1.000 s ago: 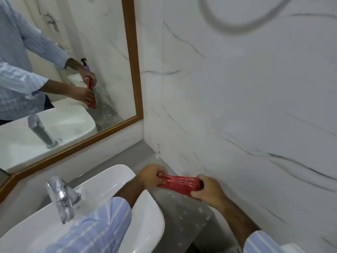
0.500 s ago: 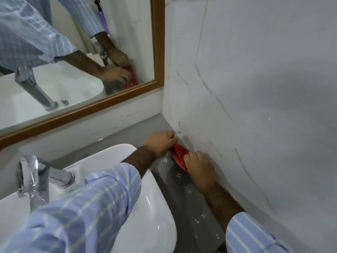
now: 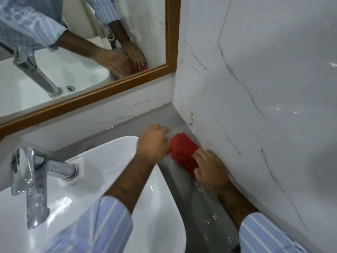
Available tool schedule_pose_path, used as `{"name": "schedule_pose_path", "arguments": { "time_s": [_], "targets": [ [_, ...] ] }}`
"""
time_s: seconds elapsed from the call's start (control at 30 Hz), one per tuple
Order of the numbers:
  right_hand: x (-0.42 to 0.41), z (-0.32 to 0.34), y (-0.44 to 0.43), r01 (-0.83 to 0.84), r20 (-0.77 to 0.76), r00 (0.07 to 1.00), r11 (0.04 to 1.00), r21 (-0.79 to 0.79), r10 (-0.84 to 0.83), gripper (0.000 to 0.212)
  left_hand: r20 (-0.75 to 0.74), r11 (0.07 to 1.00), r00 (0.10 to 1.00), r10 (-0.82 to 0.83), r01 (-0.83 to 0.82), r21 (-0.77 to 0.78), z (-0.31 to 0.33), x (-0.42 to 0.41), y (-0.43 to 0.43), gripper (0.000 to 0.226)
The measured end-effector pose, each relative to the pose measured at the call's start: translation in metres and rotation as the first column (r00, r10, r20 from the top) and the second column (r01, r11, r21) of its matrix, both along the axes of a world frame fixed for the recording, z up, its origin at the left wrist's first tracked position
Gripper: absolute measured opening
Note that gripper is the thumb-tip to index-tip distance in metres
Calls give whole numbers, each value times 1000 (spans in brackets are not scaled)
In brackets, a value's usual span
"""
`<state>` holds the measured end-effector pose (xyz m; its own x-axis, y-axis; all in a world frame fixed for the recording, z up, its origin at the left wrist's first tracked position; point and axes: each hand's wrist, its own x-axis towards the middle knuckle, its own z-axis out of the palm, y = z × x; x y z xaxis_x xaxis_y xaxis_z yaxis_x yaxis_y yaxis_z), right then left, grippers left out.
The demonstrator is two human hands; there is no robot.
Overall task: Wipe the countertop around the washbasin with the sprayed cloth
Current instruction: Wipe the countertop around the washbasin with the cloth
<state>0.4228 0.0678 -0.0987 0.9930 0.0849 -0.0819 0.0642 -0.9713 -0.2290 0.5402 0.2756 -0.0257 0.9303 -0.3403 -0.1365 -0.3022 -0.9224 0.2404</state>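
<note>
A red cloth [image 3: 182, 152] lies flat on the narrow grey countertop [image 3: 197, 203] between the white washbasin [image 3: 116, 157] and the marble side wall. My left hand [image 3: 153, 143] grips the cloth's left edge with closed fingers, just past the basin's far right corner. My right hand [image 3: 209, 170] presses down on the cloth's near right part, close against the wall. Part of the cloth is hidden under both hands.
A chrome tap [image 3: 34, 181] stands at the basin's left. A wood-framed mirror [image 3: 169, 33] hangs above the back ledge [image 3: 127, 128] and reflects my arms. The marble wall [image 3: 264, 106] bounds the counter on the right. Droplets glisten on the near strip of the counter.
The cloth went from being held up between both hands to lying pressed on the counter near the back corner. Both hands moved down and forward with it, and my head leaned closer.
</note>
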Motion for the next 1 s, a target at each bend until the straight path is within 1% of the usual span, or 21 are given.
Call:
{"name": "schedule_pose_path", "arguments": {
  "time_s": [0.03, 0.07, 0.1, 0.13, 0.17, 0.23, 0.3, 0.33, 0.4, 0.47, 0.53, 0.57, 0.6, 0.67, 0.7, 0.77, 0.87, 0.9, 0.93, 0.97, 1.0],
  "targets": [
    [12, -2, 3, -16, 35, 999, 999, 29, 15, 51, 127, 994, 986, 103, -107, 24, -1, -10, 15, 56],
    [25, -5, 5, -33, 57, 998, 998, 44, 30, 53, 188, 974, 962, 197, -213, 71, -5, -20, 28, 68],
    [39, -11, 8, -43, 42, 998, 998, 44, 41, 56, 175, 950, 943, 282, -300, 89, -8, -30, 37, 78],
    [49, -19, 12, -49, 3, 999, 998, 37, 49, 62, 123, 934, 934, 335, -346, 86, -13, -38, 41, 85],
    [56, -29, 18, -56, -36, 998, 998, 24, 57, 67, 88, 930, 932, 353, -359, 73, -17, -44, 41, 87],
    [63, -50, 28, -56, -64, 996, 998, -17, 55, 72, 72, 935, 937, 341, -346, 77, -22, -49, 32, 88],
    [68, -65, 38, -42, -16, 999, 998, -50, 41, 73, 70, 932, 935, 347, -352, 86, -24, -50, 25, 90],
    [73, -69, 41, -65, 8, 998, 995, -72, 65, 72, 68, 928, 932, 357, -362, 83, -25, -50, 25, 91],
    [82, -74, 43, -202, 4, 979, 972, -116, 204, 69, 56, 924, 927, 370, -374, 80, -26, -51, 25, 91],
    [86, -73, 40, -384, -26, 923, 915, -125, 384, 67, 52, 926, 930, 365, -368, 88, -25, -51, 25, 90],
    [74, -72, 26, -494, -50, 869, 862, -117, 492, 67, 56, 927, 931, 360, -364, 94, -24, -50, 25, 84],
    [63, -73, 19, -487, -49, 873, 865, -120, 485, 67, 56, 926, 931, 362, -365, 97, -24, -50, 25, 82],
    [50, -73, 10, -430, -38, 902, 894, -125, 429, 68, 53, 925, 931, 362, -366, 103, -24, -51, 25, 80],
    [21, -73, -3, -214, -17, 977, 969, -128, 213, 67, 49, 924, 930, 365, -369, 103, -25, -51, 25, 78],
    [9, -73, -4, -102, -22, 995, 987, -122, 100, 67, 52, 922, 928, 369, -372, 104, -25, -51, 24, 78],
    [1, -73, 6, 70, -25, 997, 990, -123, -73, 68, 56, 919, 923, 380, -383, 96, -27, -51, 24, 77],
    [25, -70, 35, 258, 26, 966, 962, -89, -256, 69, 61, 916, 921, 385, -389, 95, -29, -50, 24, 77],
    [37, -68, 45, 290, 19, 957, 953, -84, -289, 70, 65, 917, 922, 383, -387, 93, -30, -50, 25, 77],
    [46, -68, 51, 278, -4, 960, 956, -91, -279, 72, 67, 918, 922, 382, -387, 87, -31, -51, 25, 76],
    [51, -68, 55, 202, -34, 978, 974, -105, -207, 73, 64, 918, 921, 383, -388, 80, -31, -52, 25, 76],
    [48, -71, 52, 81, -48, 995, 989, -120, -87, 73, 63, 923, 925, 374, -378, 74, -31, -52, 25, 76]
  ]
}}
